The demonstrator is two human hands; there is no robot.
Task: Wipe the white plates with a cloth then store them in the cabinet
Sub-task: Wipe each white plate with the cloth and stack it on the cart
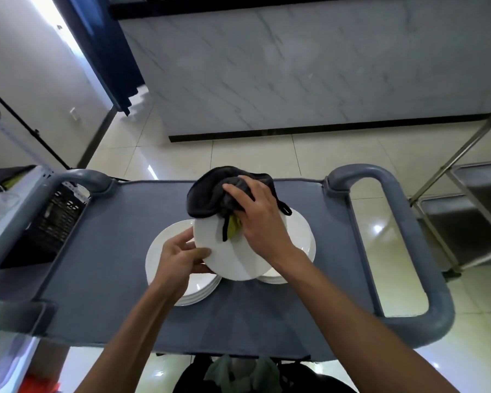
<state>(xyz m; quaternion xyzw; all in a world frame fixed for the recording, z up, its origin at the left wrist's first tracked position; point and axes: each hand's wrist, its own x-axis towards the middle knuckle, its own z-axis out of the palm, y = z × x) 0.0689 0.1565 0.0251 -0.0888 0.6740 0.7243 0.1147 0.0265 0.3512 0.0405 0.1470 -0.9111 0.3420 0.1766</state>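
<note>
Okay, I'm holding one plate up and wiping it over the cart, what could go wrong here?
The round white plate is gripped only at its edge by the left hand while the right hand presses the dark grey cloth on it; it might slip and strike the stack of white plates below. The cloth's dangling black strap could snag.

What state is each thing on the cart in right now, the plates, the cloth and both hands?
Held plate: lifted and tilted, mid-wipe.
Dark cloth: bunched, pressed on the held plate.
Left stack of plates: resting on the cart.
Right stack of plates: resting, partly hidden.
Left hand: gripping the held plate's rim.
Right hand: gripping the cloth.
</note>
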